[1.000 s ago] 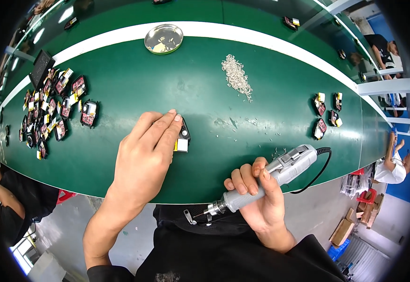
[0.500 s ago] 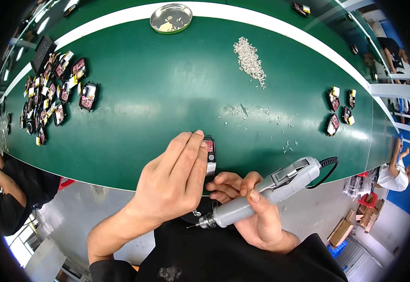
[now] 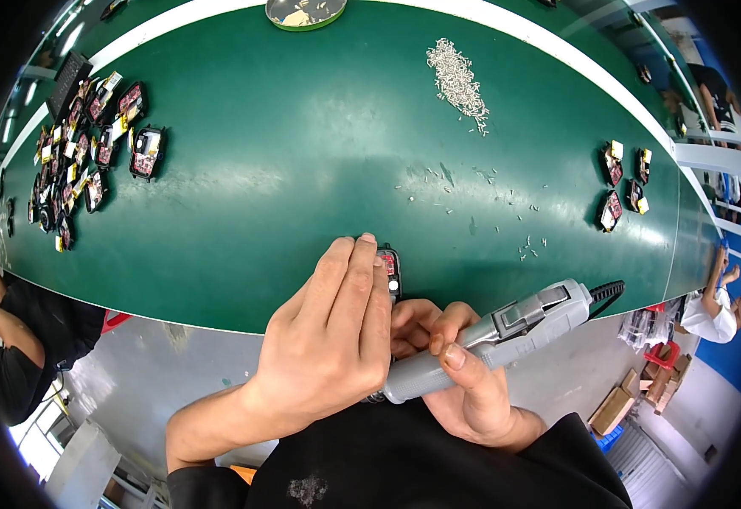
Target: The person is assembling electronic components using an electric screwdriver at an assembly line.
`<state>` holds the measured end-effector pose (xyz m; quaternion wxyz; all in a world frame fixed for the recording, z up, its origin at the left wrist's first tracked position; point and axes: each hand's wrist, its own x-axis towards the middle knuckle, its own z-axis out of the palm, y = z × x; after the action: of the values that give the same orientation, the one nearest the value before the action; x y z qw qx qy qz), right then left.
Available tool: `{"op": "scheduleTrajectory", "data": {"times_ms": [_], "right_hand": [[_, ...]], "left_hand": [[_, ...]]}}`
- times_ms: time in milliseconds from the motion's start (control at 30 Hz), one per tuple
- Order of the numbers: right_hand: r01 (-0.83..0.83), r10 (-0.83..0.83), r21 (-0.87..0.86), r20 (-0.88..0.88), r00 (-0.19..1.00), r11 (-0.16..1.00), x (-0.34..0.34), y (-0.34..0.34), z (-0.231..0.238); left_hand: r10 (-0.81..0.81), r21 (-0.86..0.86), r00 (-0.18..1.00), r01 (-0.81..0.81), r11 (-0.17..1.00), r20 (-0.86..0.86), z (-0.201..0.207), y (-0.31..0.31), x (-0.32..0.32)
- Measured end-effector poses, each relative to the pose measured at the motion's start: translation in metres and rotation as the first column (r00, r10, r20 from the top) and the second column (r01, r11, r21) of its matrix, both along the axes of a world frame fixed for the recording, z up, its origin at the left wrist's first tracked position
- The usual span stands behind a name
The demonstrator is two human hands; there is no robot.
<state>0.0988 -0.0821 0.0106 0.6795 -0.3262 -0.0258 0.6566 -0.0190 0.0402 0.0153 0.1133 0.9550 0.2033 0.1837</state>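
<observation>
At the table's near edge, a small black device housing with a red circuit board shows beside the fingers of my left hand. Those fingers are long and pressed together over its left side, gripping it; the thumb is hidden. My right hand is closed around a grey electric screwdriver, which slants with its cable end up to the right. The screwdriver's tip is out of sight behind my left hand. The curled fingertips of my right hand are close to the lower end of the housing.
Many similar devices cluster at the left beside a black tray. Several more stand at the right. A pile of small screws lies far right of centre, with loose ones nearer. A round metal dish sits at the back.
The tabletop things appear higher in the view. My hands have drawn closer together, and the screwdriver's bit, visible before, is now hidden behind my left hand.
</observation>
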Motion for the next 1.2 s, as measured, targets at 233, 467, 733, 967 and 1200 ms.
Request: {"op": "scheduleTrajectory", "data": {"times_ms": [233,467,733,967,1200], "right_hand": [[0.081,-0.177,0.367,0.238,0.955,0.927,0.047,0.014,0.019],[-0.08,-0.209,0.504,0.491,0.846,0.86,0.067,0.065,0.041],[-0.21,-0.092,0.438,0.574,0.814,0.874,0.067,0.087,0.027],[-0.242,-0.049,0.382,0.613,0.788,0.892,0.066,0.09,0.028],[-0.265,-0.052,0.359,0.674,0.737,0.895,0.058,0.09,0.029]], "left_hand": [[-0.063,0.072,0.997,0.067,0.995,-0.05,-0.007,0.003,-0.01],[-0.066,0.068,0.997,0.068,0.995,-0.034,-0.008,0.002,-0.01],[-0.005,0.062,1.0,0.005,0.998,-0.002,-0.018,-0.002,-0.013],[0.002,0.062,1.0,-0.004,0.998,0.019,-0.021,0.0,-0.012],[-0.001,0.082,0.995,-0.006,0.997,0.096,-0.027,-0.001,-0.011]]}}
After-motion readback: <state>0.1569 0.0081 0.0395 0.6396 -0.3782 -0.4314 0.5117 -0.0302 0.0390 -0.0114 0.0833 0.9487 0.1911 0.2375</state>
